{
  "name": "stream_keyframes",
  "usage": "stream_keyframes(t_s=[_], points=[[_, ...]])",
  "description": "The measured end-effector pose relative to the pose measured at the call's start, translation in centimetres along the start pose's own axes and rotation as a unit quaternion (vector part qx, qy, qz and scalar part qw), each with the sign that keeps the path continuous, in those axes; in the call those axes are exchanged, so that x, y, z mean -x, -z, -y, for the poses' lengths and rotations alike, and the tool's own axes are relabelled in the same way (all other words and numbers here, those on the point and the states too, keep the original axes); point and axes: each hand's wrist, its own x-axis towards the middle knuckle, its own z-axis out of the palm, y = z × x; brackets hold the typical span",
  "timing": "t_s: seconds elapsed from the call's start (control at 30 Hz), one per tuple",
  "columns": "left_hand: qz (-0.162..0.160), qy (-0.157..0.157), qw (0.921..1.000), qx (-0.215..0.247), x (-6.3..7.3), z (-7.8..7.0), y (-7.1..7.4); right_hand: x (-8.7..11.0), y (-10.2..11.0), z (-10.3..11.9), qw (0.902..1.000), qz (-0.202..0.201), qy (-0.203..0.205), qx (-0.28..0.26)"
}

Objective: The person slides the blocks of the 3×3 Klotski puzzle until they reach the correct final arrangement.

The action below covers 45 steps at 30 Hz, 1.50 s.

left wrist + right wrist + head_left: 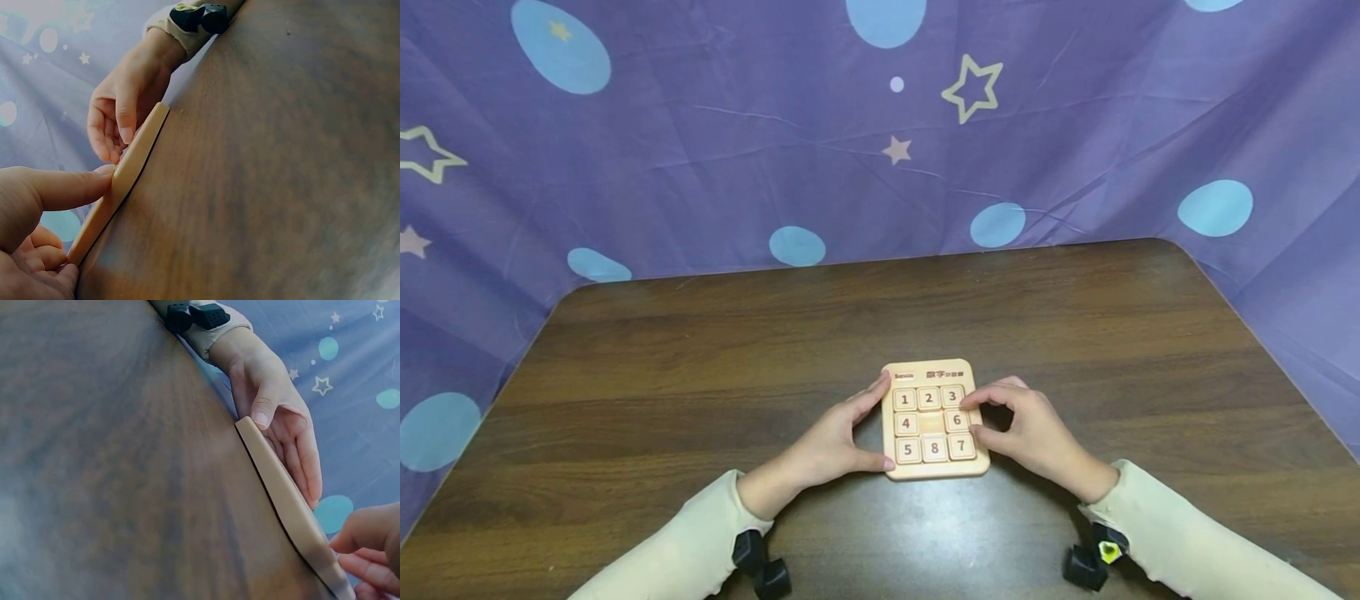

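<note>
Pale sleeves (677,546), rounded-corner number board (931,423), woodgrain table (700,375)

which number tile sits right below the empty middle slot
The 8 tile, between the 5 tile and the 7 tile; it alone fills the bottom row's middle place.

One beige rectangular board (936,472), eight square beige numbered tiles (935,448), two bare hands (835,446) (1032,429), two cream sleeves (685,542) (1202,533), one brown wood-grain tabletop (670,400).

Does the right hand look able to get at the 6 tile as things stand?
Likely yes: the right hand is beside the 6 tile, nothing visible blocks it, and the left hand holds the left side of the board.
</note>
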Motion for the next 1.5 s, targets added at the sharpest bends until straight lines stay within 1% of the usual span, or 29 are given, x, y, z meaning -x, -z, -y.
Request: stream_keyframes(t_s=[0.23, 0.47, 1.0, 1.27, 1.5], points=[[0.0, -0.003, 1.0, -0.001, 0.0, -0.1, 0.0, 0.0, 0.2, 0.7, 0.9996, 0.004, -0.026, 0.013], [-0.001, 0.004, 1.0, 0.003, 0.0, 0.0, 0.0, 0.0, 0.1, 1.0, 0.9992, 0.006, -0.038, 0.01], [0.002, 0.003, 0.9999, 0.01, 0.0, 0.0, 0.0, 0.0, -0.4, 0.7, 0.9993, -0.005, -0.037, -0.007], [0.003, 0.007, 0.9999, 0.014, 0.0, -0.1, 0.0, 0.0, -0.9, 0.5, 0.9994, -0.013, -0.027, -0.017], [0.004, 0.01, 0.9999, 0.013, -0.1, -0.1, 0.0, -0.2, -1.2, 0.4, 0.9996, -0.013, -0.011, -0.023]])
